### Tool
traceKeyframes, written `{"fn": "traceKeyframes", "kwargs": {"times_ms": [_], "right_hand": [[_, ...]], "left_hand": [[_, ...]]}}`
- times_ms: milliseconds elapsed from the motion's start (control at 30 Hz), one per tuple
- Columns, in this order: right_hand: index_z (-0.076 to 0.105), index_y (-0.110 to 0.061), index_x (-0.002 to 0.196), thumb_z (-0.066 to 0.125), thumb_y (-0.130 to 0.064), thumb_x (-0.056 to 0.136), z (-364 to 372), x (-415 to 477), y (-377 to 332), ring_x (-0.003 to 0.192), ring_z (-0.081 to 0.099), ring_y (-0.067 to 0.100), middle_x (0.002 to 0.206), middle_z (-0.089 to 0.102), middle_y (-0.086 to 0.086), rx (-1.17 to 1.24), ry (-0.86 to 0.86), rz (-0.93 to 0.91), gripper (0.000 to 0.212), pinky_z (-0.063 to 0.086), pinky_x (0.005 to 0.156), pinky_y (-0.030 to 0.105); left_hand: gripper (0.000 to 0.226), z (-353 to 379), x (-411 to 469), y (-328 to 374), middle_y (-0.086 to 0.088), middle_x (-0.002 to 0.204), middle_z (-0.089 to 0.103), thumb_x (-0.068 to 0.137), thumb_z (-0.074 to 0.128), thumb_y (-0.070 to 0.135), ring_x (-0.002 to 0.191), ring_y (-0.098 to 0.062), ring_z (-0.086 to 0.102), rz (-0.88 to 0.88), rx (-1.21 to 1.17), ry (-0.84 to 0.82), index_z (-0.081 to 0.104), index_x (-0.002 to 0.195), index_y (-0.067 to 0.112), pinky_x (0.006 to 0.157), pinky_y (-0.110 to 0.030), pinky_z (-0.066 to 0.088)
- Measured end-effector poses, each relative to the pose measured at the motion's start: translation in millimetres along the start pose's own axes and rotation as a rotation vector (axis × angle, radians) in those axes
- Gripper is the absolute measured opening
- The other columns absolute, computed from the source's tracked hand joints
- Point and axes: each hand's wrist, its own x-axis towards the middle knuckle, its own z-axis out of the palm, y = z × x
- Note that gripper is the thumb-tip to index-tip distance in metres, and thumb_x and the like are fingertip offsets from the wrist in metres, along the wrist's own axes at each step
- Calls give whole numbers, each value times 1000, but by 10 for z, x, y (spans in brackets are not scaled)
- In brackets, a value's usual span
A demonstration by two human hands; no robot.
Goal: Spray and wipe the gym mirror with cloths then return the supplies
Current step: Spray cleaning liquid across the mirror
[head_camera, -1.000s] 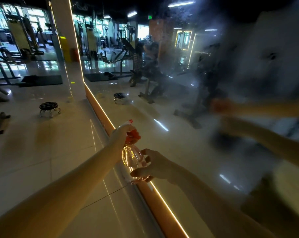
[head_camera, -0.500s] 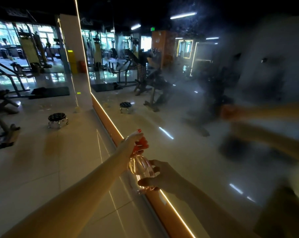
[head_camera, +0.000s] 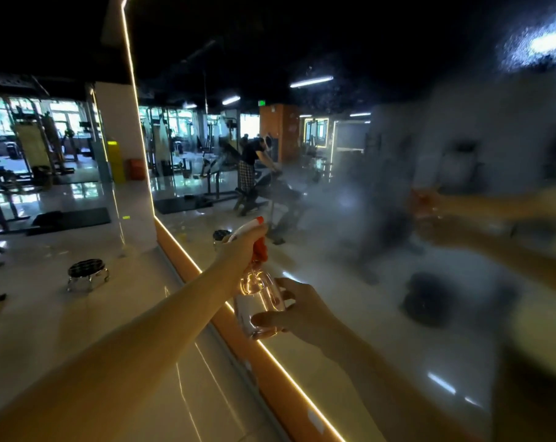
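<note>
Both hands — left, right — round spray bottle by misted mirror

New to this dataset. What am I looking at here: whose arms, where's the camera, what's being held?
There is no machine here. A person works with bare hands, and the single wide-angle camera sits on their head, looking forward and down, so the arms enter from the bottom edge. The left hand grips the red trigger top of a clear spray bottle. The right hand holds the bottle's body from the side. The nozzle points toward the gym mirror, which fills the right half of the picture and is misted with spray. The blurred arms at far right are only reflections. An orange lit strip runs along the mirror's foot. On the tiled floor to the left stands a small black stool. No cloth is in view.
</note>
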Motion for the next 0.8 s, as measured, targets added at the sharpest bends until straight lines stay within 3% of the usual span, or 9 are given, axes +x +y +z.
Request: {"fn": "traceKeyframes", "kwargs": {"times_ms": [67, 233, 300, 367, 500, 667, 733, 800], "right_hand": [[63, -31, 133, 95, -36, 68, 0, 64, -94, 106, 62, 12, 117, 63, -16, 2, 38, -22, 72, 58, 94, 37], [65, -27, 130, 95, -42, 65, -72, 275, -324, 106, 65, 11, 116, 67, -13, 9, 116, -32, 73, 58, 95, 42], [67, -24, 124, 96, -44, 59, -95, 401, -397, 102, 67, 13, 112, 69, -10, 44, 156, -37, 74, 59, 94, 47], [67, -26, 121, 91, -60, 45, -113, 543, -449, 102, 68, 15, 112, 69, -8, 70, 192, -49, 86, 60, 91, 48], [67, -27, 114, 79, -71, 37, -104, 861, -472, 101, 68, 17, 110, 69, -7, 66, 228, -128, 90, 61, 86, 49], [70, -35, 99, 92, -54, 47, -168, 1327, -479, 92, 71, 9, 97, 74, -15, 101, 244, -155, 60, 63, 84, 46], [72, -27, 106, 94, -49, 52, -229, 1537, -508, 91, 72, 8, 98, 74, -13, 100, 234, -160, 63, 63, 79, 34], [72, -20, 109, 97, -32, 61, -284, 1750, -538, 86, 70, 1, 98, 74, -11, 97, 233, -178, 56, 55, 67, 17]], "left_hand": [[32, -74, 92, 83, 0, 65, 68, 103, 60, 36, 64, -15, 64, 18, -3, -14, 66, 81, 13, 64, -29, 52], [20, -211, 300, 374, -7, 89, 74, 105, 58, 32, 90, -26, 70, 80, -123, -149, 64, 100, 13, 75, -34, 53], [22, -255, 410, 475, -6, 88, 74, 105, 57, 34, 90, -25, 70, 99, -155, -170, 64, 97, 14, 80, -36, 53], [22, -275, 542, 559, -2, 81, 74, 107, 55, 33, 87, -25, 70, 134, -153, -159, 63, 96, 15, 82, -39, 52], [27, -280, 757, 697, 2, 70, 71, 106, 54, 39, 81, -23, 66, 169, -111, -82, 63, 93, 17, 69, -32, 46], [36, -320, 1168, 788, 1, 69, 65, 105, 53, 49, 68, -18, 59, 177, -55, -4, 63, 88, 18, 63, -30, 42], [36, -339, 1359, 850, 0, 71, 65, 106, 52, 47, 62, -14, 57, 201, -54, 10, 63, 88, 17, 56, -26, 41], [34, -361, 1556, 921, -4, 82, 69, 106, 53, 46, 68, -15, 64, 199, -94, -26, 64, 94, 16, 54, -24, 46]]}}
